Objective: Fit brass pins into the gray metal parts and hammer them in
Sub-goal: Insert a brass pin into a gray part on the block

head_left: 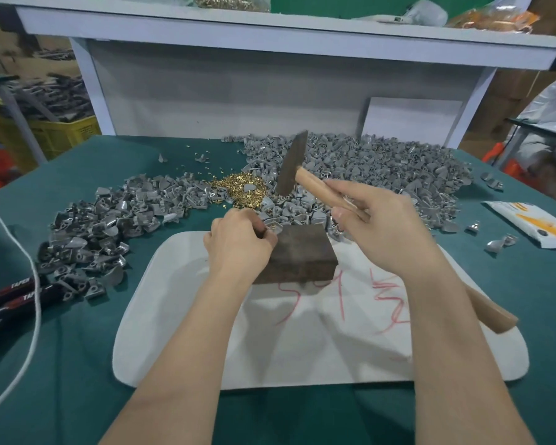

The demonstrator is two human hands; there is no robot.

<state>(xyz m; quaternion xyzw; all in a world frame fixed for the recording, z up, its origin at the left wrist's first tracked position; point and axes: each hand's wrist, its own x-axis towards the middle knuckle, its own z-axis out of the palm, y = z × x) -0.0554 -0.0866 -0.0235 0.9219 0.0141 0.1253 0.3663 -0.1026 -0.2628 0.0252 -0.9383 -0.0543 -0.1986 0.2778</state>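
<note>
Gripped hammer [291, 165] w/ right hand [382, 226], fingers curled rnd wooden handle, head raised above rusty block [302, 255]. Pinched gray part [274, 231] at block's far-left corner w/ left hand [238, 244]. Noted brass pins [238, 187] heaped just beyond, btwn gray-part piles [382, 162].

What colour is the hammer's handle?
The hammer handle is light tan wood, best seen in the head view.

Right hand [382, 229] grips raised hammer [291, 165]; left hand [238, 242] pinches gray part [274, 231] on rusty block [297, 255]; brass pins [241, 189] heaped behind
</note>
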